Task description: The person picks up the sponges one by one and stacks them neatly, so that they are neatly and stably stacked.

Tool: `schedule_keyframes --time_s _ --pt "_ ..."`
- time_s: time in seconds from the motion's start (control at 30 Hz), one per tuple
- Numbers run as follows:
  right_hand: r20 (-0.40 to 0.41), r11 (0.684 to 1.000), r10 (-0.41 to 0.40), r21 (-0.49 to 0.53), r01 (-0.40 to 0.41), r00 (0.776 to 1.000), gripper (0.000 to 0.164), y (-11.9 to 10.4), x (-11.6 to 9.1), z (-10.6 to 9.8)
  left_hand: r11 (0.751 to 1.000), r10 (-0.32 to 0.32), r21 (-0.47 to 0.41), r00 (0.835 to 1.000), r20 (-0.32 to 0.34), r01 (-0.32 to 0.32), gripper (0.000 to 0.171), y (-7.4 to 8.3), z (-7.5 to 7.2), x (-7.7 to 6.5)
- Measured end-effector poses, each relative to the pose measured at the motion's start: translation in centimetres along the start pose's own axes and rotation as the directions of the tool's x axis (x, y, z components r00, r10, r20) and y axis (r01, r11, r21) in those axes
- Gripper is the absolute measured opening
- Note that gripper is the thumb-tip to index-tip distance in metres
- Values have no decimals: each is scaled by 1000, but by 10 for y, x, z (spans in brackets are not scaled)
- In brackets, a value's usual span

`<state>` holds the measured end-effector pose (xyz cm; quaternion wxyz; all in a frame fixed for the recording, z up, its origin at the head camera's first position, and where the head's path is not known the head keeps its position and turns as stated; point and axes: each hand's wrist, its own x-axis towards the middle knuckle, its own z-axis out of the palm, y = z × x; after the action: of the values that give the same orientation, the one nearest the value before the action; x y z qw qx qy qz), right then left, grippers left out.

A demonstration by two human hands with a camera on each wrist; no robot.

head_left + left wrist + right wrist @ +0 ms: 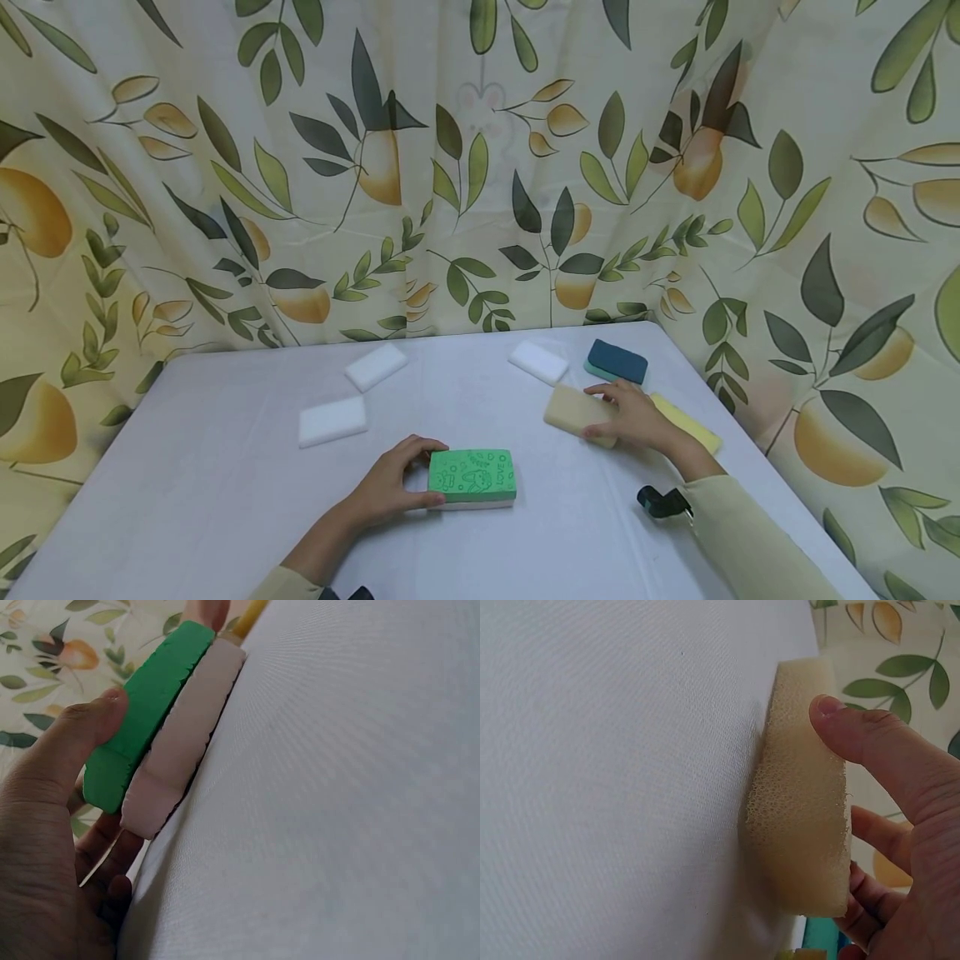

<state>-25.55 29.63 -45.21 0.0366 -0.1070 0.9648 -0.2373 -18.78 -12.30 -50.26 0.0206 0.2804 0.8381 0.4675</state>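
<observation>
Near the middle front of the table, my left hand (pixel 390 483) grips a green sponge (pixel 472 473) printed with a drawing and letters. It lies flat on top of a pale pinkish sponge (pixel 187 727), the two edges lined up. The thumb presses the near side and the fingers reach round the left end and back. Farther right, my right hand (pixel 636 417) holds a beige porous sponge (pixel 572 408) by its right end, thumb on the near edge. In the right wrist view this beige sponge (pixel 799 787) sits close against the white cloth.
Two white sponges lie at the back left, one nearer (pixel 333 422) and one farther (pixel 377 367). Another white sponge (pixel 538 363) is beyond the beige one. At the back right, a dark blue sponge (pixel 618 361) rests on a teal one. A yellow sponge (pixel 693 425) lies partly behind the right wrist.
</observation>
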Motion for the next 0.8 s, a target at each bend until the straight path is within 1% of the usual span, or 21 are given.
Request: schedule_keyframes --time_s 0.4,0.57,0.8 --pt "12 999 11 42 -11 1000 80 3 -3 1 1000 -7 5 1000 0 7 61 1 0 -1" --pt "20 999 7 35 -7 1000 80 -1 -5 0 1000 -6 16 1000 -3 6 61 2 0 -1" --pt "17 999 -25 34 24 1000 80 -10 -9 -2 1000 -15 8 1000 1 15 63 4 0 -1"
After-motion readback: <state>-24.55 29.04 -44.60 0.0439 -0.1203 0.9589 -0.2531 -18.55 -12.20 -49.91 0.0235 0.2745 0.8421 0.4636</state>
